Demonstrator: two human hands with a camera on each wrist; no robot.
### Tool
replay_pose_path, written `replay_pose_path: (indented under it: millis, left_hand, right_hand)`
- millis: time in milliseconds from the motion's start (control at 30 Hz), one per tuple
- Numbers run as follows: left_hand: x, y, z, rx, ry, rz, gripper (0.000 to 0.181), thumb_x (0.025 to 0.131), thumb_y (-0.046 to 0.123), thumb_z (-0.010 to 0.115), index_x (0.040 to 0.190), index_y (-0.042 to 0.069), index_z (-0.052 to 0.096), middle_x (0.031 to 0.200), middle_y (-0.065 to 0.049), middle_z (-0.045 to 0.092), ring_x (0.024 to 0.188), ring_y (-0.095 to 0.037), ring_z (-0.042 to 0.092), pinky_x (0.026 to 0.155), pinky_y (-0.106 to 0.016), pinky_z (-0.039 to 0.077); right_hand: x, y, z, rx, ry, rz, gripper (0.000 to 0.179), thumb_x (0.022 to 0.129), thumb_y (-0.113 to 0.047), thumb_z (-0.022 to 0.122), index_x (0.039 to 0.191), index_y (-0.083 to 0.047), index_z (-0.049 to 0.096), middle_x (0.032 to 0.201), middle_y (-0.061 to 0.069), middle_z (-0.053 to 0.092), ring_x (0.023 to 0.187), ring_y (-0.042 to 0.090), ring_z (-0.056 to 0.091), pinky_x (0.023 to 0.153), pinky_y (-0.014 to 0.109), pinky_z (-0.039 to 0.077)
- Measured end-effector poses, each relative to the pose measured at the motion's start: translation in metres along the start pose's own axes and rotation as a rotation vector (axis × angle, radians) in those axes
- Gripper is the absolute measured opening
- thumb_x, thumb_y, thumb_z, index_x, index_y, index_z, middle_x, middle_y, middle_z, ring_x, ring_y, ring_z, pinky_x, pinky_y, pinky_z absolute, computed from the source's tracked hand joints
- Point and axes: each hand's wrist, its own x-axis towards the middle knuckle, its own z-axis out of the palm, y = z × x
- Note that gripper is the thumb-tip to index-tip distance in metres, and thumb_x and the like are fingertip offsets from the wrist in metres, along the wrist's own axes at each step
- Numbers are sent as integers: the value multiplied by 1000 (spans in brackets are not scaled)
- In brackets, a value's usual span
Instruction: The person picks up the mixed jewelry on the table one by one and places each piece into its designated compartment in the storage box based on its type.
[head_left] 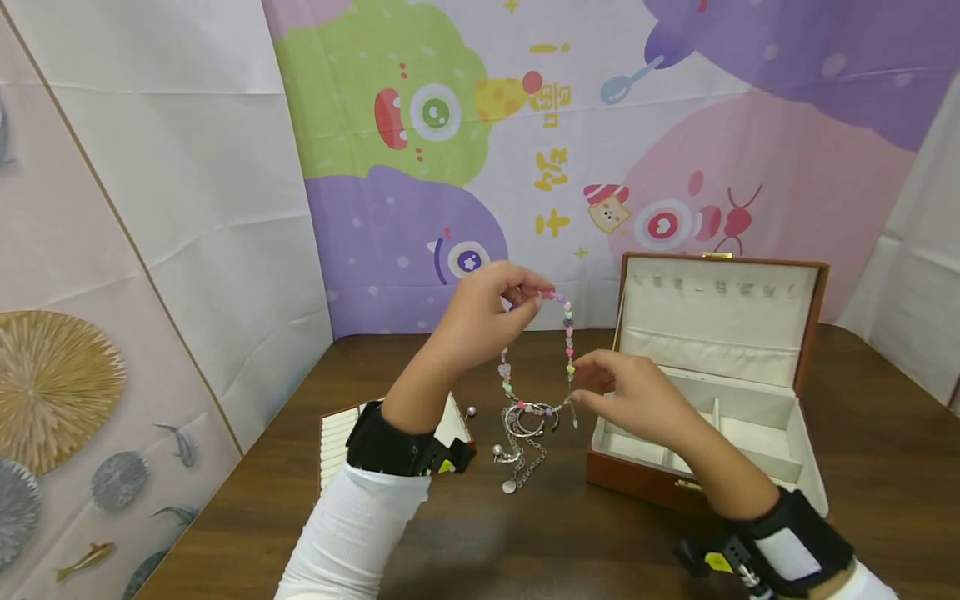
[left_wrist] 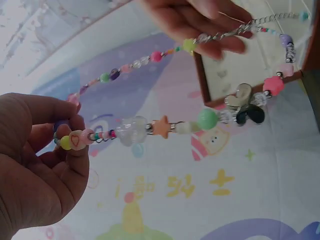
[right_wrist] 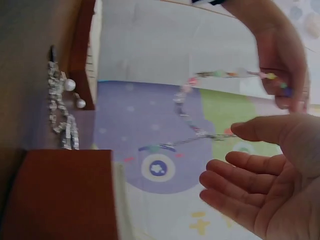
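1. Pink, mint and lilac beads form the beaded strand (head_left: pixel 569 333) that hangs in the air at the centre of my clock; an orange star bead (left_wrist: pixel 161 126) sits among them.
2. At 10 o'clock, my left hand (head_left: pixel 487 321) pinches the strand's top between thumb and fingers.
3. Toward 4 o'clock, my right hand (head_left: pixel 637 396) is loose, thumb apart from the fingers, just beside the strand's metal chain (left_wrist: pixel 275 19); I cannot tell whether they touch.
4. At 6 o'clock, silver chains (head_left: pixel 531 475) and pearls (head_left: pixel 497 450) lie on the tabletop (head_left: pixel 487 550), apart from the strand.
5. At 3 o'clock stands a brown box (head_left: pixel 626 479), lid raised, with cream compartments.
6. At 8 o'clock, a cream ridged tray (head_left: pixel 330 442) is partly hidden by my left arm.
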Motion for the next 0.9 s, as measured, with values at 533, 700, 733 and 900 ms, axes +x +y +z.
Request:
replay_pose_path:
  millis: [533,700,733,900]
  left_hand:
    - [-20,-10,0,-163,75,-77,14,90,1,66,101,3,74,86,-6,67,66,-13,57,51,-24,45]
    - [-34,-26,11,-242,-37,-198,14,90,2,65,103,2,72,83,-8,68,60,-15,59,51,-30,53]
    - [-37,-29,15,-265,-62,-222,14,90,2,64,103,1,71,83,-7,68,60,-16,60,52,-31,54]
    - [-52,-45,35,-354,-196,-296,17,89,0,64,106,-2,66,87,-10,67,70,-19,63,61,-29,55]
  right_hand:
    - [-2,-1,3,319,12,86,6,90,-8,66,85,-5,68,81,3,69,76,17,64,71,28,52]
    - [-5,-6,-15,582,61,147,10,92,-1,58,89,7,62,84,12,72,77,21,69,78,30,56]
    - [-6,-7,-18,626,72,148,11,93,-1,57,90,8,61,84,11,72,76,20,69,78,32,57]
    - [-9,-9,-33,727,105,115,10,96,-2,57,93,7,60,83,5,69,77,19,68,78,33,58]
